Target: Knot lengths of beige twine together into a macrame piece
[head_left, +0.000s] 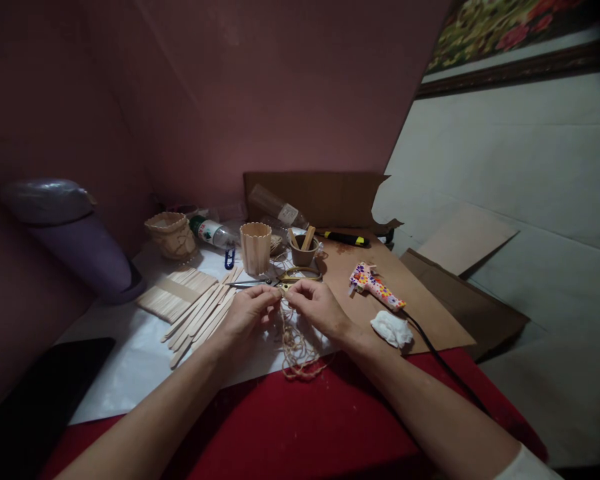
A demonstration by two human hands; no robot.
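My left hand (pixel 255 310) and my right hand (pixel 316 305) meet over the middle of the table, fingertips pinched close together on jute twine (pixel 300 350). Its loose, tangled strands hang below my fingers onto the white sheet and the red cloth. Just beyond my hands lie scissors (pixel 304 273) with gold handles, their blades pointing left. A cup made of craft sticks (pixel 255 250) stands upright behind the scissors. Left of my left hand, loose craft sticks (pixel 200 323) lie spread beside a banded bundle of craft sticks (pixel 173 293).
At right, a patterned glue gun (pixel 377 287) and a crumpled white cloth (pixel 391 329) lie on cardboard (pixel 430 320). A small pot (pixel 304 253), a yellow-black cutter (pixel 347 239), plastic bottles (pixel 215 232) and a decorated basket (pixel 173 235) stand or lie toward the back.
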